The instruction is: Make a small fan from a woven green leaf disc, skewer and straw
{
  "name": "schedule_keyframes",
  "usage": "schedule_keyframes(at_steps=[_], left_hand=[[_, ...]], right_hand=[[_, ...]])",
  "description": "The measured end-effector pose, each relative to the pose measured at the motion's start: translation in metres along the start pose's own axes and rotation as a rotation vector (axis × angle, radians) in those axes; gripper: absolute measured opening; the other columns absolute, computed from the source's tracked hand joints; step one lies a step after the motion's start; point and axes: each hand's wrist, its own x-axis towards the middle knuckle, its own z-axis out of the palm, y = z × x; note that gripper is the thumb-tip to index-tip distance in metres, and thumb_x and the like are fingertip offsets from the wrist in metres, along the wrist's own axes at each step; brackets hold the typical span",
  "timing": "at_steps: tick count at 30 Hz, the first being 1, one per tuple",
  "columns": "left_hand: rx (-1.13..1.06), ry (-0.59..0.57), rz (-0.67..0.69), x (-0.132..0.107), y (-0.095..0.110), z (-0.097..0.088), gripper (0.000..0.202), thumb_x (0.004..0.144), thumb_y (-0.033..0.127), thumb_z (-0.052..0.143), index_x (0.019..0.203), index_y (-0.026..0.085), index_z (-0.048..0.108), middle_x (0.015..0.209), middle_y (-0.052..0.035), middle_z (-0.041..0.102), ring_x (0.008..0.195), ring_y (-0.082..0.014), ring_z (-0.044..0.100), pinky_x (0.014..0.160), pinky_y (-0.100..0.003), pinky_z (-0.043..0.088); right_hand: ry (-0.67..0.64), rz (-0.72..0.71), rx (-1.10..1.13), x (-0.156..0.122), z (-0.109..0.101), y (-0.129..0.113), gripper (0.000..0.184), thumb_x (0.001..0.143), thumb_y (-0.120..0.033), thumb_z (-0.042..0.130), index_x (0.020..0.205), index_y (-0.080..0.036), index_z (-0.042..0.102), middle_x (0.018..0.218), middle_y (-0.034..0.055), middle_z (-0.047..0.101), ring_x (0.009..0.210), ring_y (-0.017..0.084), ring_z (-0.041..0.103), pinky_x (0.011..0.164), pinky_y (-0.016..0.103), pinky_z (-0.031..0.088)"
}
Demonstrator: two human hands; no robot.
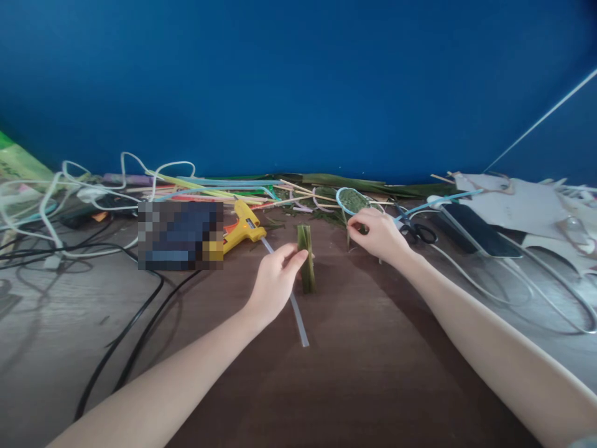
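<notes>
My left hand (pixel 276 278) pinches a short folded strip of green leaf (pixel 306 269) that rests on the brown table (pixel 354 373). A translucent glue stick (pixel 291 298) runs under that hand from the yellow glue gun (pixel 242 227). My right hand (pixel 379 235) is closed in a pinch just below a small round woven green piece with a light blue rim (pixel 352 200); what its fingers hold is too small to make out.
Black scissors (pixel 417 231) lie right of my right hand, then a dark phone (pixel 476 229) and white paper (pixel 517 202). White and black cables (pixel 69 205) crowd the left. Coloured straws, sticks and long leaves (pixel 354 182) line the blue wall. A pixelated patch (pixel 180 235) sits beside the glue gun.
</notes>
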Motion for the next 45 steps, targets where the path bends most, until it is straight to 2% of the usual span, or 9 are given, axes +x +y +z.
schedule_keyframes(at_steps=[6, 9, 12, 15, 19, 23, 29, 37, 45], left_hand=[[0.006, 0.009, -0.004, 0.000, -0.001, 0.000, 0.023, 0.081, 0.035, 0.050, 0.079, 0.015, 0.060, 0.071, -0.0019, 0.061, 0.063, -0.0156, 0.059, 0.059, -0.027, 0.046], [0.036, 0.017, 0.006, 0.001, -0.001, 0.000, 0.022, 0.082, 0.035, 0.050, 0.078, 0.015, 0.060, 0.071, -0.0020, 0.062, 0.063, -0.0147, 0.058, 0.059, -0.027, 0.046], [0.040, 0.026, 0.015, 0.001, 0.000, 0.000, 0.022, 0.081, 0.035, 0.050, 0.078, 0.016, 0.061, 0.071, -0.0015, 0.061, 0.064, -0.0145, 0.057, 0.060, -0.026, 0.046], [0.032, 0.039, 0.015, 0.001, 0.001, 0.001, 0.020, 0.080, 0.034, 0.052, 0.077, 0.016, 0.061, 0.070, -0.0005, 0.061, 0.062, -0.0140, 0.057, 0.059, -0.025, 0.047], [0.034, 0.064, 0.020, 0.003, 0.002, 0.001, 0.017, 0.078, 0.031, 0.054, 0.075, 0.016, 0.062, 0.070, 0.0001, 0.061, 0.058, -0.0128, 0.056, 0.053, -0.023, 0.046], [0.052, 0.070, 0.023, 0.003, 0.002, 0.001, 0.015, 0.077, 0.029, 0.055, 0.074, 0.017, 0.063, 0.066, 0.0017, 0.061, 0.054, -0.0115, 0.055, 0.052, -0.022, 0.045], [0.047, 0.048, 0.049, 0.002, 0.001, 0.001, 0.015, 0.076, 0.030, 0.056, 0.079, 0.017, 0.065, 0.068, 0.0016, 0.062, 0.054, -0.0109, 0.055, 0.053, -0.022, 0.045], [0.035, 0.051, 0.031, 0.003, 0.002, 0.001, 0.013, 0.074, 0.028, 0.058, 0.074, 0.016, 0.064, 0.064, 0.0012, 0.063, 0.056, -0.0119, 0.056, 0.051, -0.022, 0.044], [-0.018, 0.031, 0.046, 0.003, 0.003, 0.001, 0.011, 0.072, 0.024, 0.059, 0.078, 0.016, 0.064, 0.075, -0.0017, 0.068, 0.069, -0.0164, 0.062, 0.067, -0.028, 0.049]], right_hand=[[-0.042, 0.043, -0.034, -0.001, 0.004, 0.003, 0.008, 0.072, -0.015, 0.051, 0.071, -0.018, 0.058, 0.065, 0.0034, 0.053, 0.069, 0.019, 0.050, 0.063, 0.029, 0.038], [0.036, 0.118, 0.028, 0.000, 0.001, 0.003, 0.007, 0.071, -0.015, 0.052, 0.071, -0.018, 0.058, 0.063, 0.0025, 0.053, 0.065, 0.017, 0.049, 0.061, 0.028, 0.037], [0.113, 0.213, 0.152, 0.002, -0.003, -0.005, 0.008, 0.072, -0.016, 0.051, 0.074, -0.017, 0.059, 0.062, 0.0019, 0.055, 0.059, 0.015, 0.047, 0.058, 0.027, 0.037], [0.045, 0.284, 0.357, 0.004, -0.008, -0.024, 0.010, 0.075, -0.022, 0.051, 0.075, -0.016, 0.060, 0.063, 0.0014, 0.057, 0.055, 0.013, 0.046, 0.055, 0.025, 0.036], [-0.212, 0.222, 0.572, 0.001, -0.012, -0.056, 0.018, 0.080, -0.028, 0.048, 0.075, -0.016, 0.060, 0.066, 0.0005, 0.057, 0.060, 0.012, 0.048, 0.058, 0.025, 0.036], [-0.351, 0.171, 0.669, -0.003, -0.012, -0.077, 0.020, 0.081, -0.032, 0.048, 0.072, -0.016, 0.056, 0.065, -0.0008, 0.053, 0.062, 0.012, 0.047, 0.059, 0.024, 0.036], [-0.363, 0.154, 0.661, -0.006, -0.008, -0.083, 0.011, 0.078, -0.022, 0.050, 0.069, -0.016, 0.054, 0.061, -0.0029, 0.050, 0.056, 0.009, 0.043, 0.054, 0.022, 0.033], [-0.353, 0.165, 0.679, -0.007, -0.008, -0.086, 0.011, 0.077, -0.021, 0.048, 0.067, -0.016, 0.051, 0.058, -0.0038, 0.046, 0.055, 0.009, 0.040, 0.053, 0.022, 0.032], [-0.316, 0.168, 0.674, -0.008, -0.007, -0.087, 0.010, 0.074, -0.018, 0.048, 0.064, -0.017, 0.048, 0.056, -0.0042, 0.043, 0.053, 0.008, 0.038, 0.051, 0.022, 0.032]])
